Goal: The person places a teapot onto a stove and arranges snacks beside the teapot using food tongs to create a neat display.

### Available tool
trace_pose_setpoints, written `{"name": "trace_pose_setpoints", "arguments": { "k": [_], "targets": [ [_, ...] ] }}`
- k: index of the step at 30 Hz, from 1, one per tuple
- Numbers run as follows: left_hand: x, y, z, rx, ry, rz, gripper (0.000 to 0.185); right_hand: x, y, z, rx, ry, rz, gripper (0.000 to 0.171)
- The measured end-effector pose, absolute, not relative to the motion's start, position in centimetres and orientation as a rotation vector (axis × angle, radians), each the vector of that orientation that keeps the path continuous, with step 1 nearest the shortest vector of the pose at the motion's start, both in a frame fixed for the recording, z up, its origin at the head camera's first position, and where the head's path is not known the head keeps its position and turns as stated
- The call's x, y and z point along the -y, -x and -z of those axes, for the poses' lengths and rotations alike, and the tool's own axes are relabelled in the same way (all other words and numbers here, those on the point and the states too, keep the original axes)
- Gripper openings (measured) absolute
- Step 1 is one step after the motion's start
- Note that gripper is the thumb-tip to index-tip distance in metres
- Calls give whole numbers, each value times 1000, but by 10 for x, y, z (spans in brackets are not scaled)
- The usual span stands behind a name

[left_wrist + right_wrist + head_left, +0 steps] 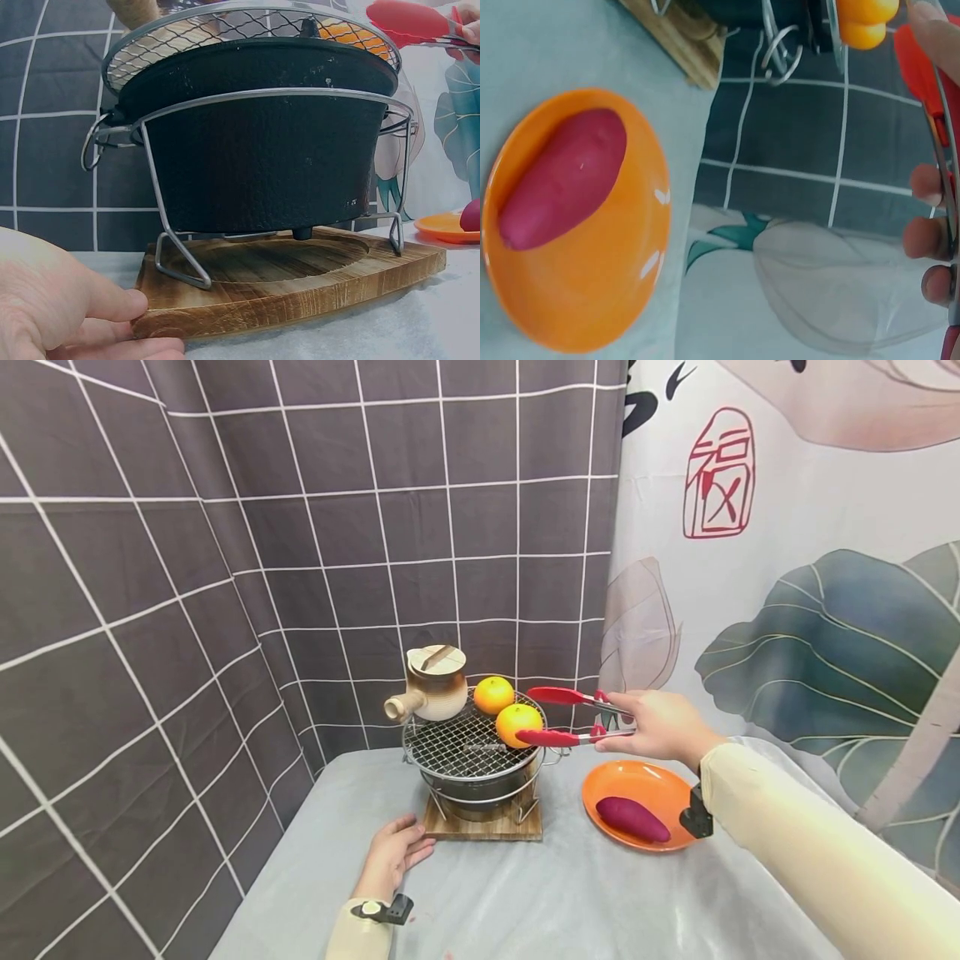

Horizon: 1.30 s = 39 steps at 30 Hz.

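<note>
My right hand [660, 725] grips red-tipped tongs [558, 717], their arms spread apart at the right side of a wire grill [465, 745]. The lower tip lies against the near orange [517, 723]; a second orange [493, 694] sits behind it. A tan clay teapot [431, 683] stands at the grill's back left. The grill tops a black pot [262, 142] in a wire stand on a wooden board [300, 281]. My left hand [393, 852] rests on the table, fingertips [127, 304] touching the board's near-left corner. A purple sweet potato [632, 818] lies on an orange plate [637, 781].
A grey cloth covers the table [525, 893]. A dark tiled backdrop [225, 568] closes the left and back; a leaf-printed curtain [810, 610] hangs at the right. The plate sits just right of the board.
</note>
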<state>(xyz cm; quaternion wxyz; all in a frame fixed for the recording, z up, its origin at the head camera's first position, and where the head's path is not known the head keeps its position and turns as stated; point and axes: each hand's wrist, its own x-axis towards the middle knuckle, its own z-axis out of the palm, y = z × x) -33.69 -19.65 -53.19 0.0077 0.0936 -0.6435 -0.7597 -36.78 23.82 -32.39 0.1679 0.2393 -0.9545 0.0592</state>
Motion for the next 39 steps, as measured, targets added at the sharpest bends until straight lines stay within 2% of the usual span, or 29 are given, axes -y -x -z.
{"name": "trace_pose_setpoints", "arguments": {
  "k": [8,20,30,39],
  "targets": [
    [196,337,532,2022,-333,2372,60,-271,360,339,2666,-681,-197,87],
    [195,337,532,2017,-316,2374,60,-324,341,368,2838,-506,-255,102],
    [197,335,533,2024,-297,2366,59,-360,326,403,2898,-464,-228,97],
    [197,337,531,2040,-299,2354,59,-370,314,425,2985,-464,-288,89]
  ]
}}
